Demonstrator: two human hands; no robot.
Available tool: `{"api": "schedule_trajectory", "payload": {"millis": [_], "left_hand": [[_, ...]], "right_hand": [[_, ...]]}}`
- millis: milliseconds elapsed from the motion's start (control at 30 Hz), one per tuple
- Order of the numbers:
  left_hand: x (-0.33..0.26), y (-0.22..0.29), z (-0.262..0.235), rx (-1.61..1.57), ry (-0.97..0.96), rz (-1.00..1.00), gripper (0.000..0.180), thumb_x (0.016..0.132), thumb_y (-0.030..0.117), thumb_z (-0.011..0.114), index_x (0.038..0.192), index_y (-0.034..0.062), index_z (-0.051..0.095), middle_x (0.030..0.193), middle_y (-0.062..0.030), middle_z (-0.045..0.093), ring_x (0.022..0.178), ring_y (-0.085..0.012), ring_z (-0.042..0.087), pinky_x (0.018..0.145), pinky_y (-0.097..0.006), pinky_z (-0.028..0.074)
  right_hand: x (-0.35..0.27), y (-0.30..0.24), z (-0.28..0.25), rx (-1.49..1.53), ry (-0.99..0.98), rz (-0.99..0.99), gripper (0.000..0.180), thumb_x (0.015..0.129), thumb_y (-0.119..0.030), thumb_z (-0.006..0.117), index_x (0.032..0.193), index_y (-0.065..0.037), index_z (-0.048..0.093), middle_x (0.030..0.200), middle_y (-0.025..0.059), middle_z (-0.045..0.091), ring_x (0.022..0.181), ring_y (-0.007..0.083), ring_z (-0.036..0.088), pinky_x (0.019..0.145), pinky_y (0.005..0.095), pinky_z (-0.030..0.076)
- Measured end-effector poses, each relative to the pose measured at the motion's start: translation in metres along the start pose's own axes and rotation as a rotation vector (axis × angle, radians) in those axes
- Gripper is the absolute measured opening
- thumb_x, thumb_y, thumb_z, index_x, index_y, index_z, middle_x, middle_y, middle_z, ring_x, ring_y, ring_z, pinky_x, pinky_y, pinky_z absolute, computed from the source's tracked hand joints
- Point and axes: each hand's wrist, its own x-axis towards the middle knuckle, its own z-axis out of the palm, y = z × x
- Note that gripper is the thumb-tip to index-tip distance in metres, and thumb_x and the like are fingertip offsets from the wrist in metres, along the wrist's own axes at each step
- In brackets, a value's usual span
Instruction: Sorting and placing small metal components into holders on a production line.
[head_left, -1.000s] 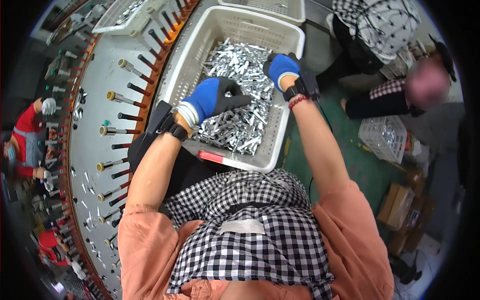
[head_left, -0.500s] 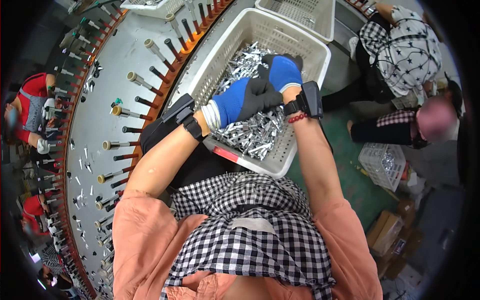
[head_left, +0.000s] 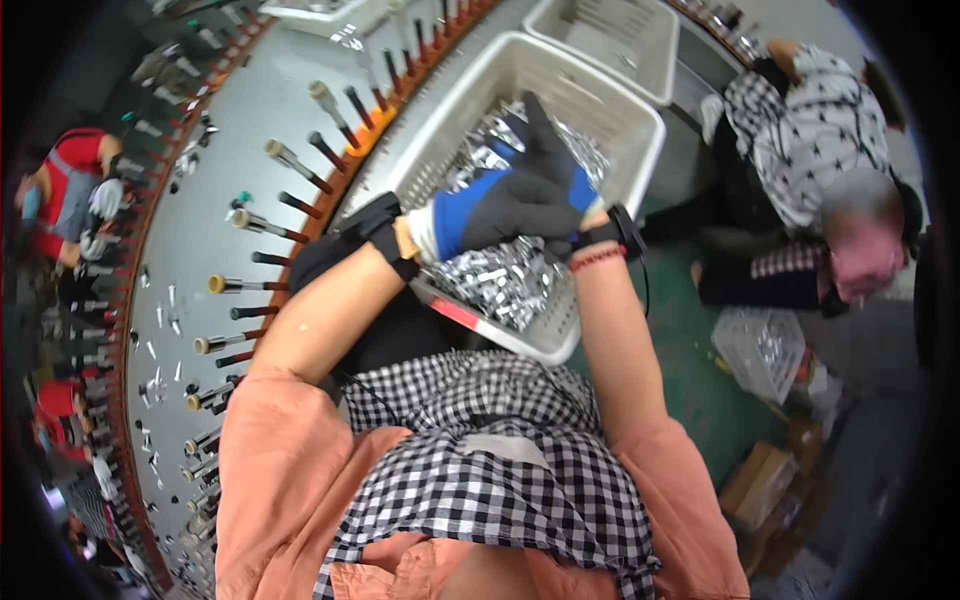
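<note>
My left hand (head_left: 505,212), in a blue glove with a dark grey palm, reaches across to my right wrist. Its fingers close round the cuff end of the right-hand glove (head_left: 582,188). My right hand (head_left: 548,150) is gloved alike, its palm side showing and its fingers stretched out and apart, with nothing seen in them. Both hands are over a white perforated plastic crate (head_left: 628,170). Inside lie many small shiny metal parts (head_left: 500,290), loosely heaped, their exact kind blurred. The gloves hide the middle of the heap.
A second white crate (head_left: 655,45) adjoins at the far side. On the left curves a grey metal table (head_left: 185,310) edged with upright dark-handled rods (head_left: 330,150). A person (head_left: 820,130) sits at right, near another crate (head_left: 760,350) and cardboard boxes (head_left: 758,485). More people work at far left.
My right hand has turned and its fingers have straightened upward. The left hand has shifted right, onto the right glove near the wrist. The view has moved slightly.
</note>
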Motion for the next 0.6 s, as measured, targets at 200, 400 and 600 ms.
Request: {"api": "schedule_trajectory", "payload": {"millis": [200, 400, 600], "left_hand": [[-0.008, 0.005, -0.045, 0.369, 0.311, 0.160, 0.035, 0.109, 0.027, 0.060, 0.124, -0.0017, 0.071, 0.112, -0.0061, 0.074, 0.106, -0.0150, 0.067, 0.099, -0.032, 0.053], [-0.126, -0.022, -0.148, 1.487, 0.991, 0.255, 0.033, 0.097, -0.001, 0.062, 0.130, 0.0009, 0.066, 0.132, -0.0185, 0.067, 0.117, -0.0306, 0.069, 0.098, -0.037, 0.056], [-0.121, -0.029, -0.189, 0.427, 1.407, 0.287, 0.068, 0.087, 0.014, 0.079, 0.146, -0.0051, 0.052, 0.117, -0.0116, 0.069, 0.103, -0.0206, 0.064, 0.093, -0.034, 0.052]], "right_hand": [[0.023, -0.044, -0.029, 0.214, 0.379, 0.368, 0.052, 0.109, -0.043, 0.049, 0.155, -0.018, 0.047, 0.156, 0.0072, 0.047, 0.141, 0.0307, 0.047, 0.119, 0.0502, 0.037], [-0.001, -0.062, -0.156, -1.254, 0.654, -0.169, 0.049, 0.104, -0.032, 0.061, 0.136, 0.005, 0.064, 0.129, 0.0238, 0.070, 0.118, 0.0343, 0.068, 0.106, 0.0422, 0.049], [-0.034, 0.015, -0.224, -1.827, 0.747, -0.080, 0.069, 0.087, -0.031, 0.074, 0.149, -0.011, 0.054, 0.129, 0.0337, 0.059, 0.114, 0.0510, 0.062, 0.098, 0.0562, 0.053]]}}
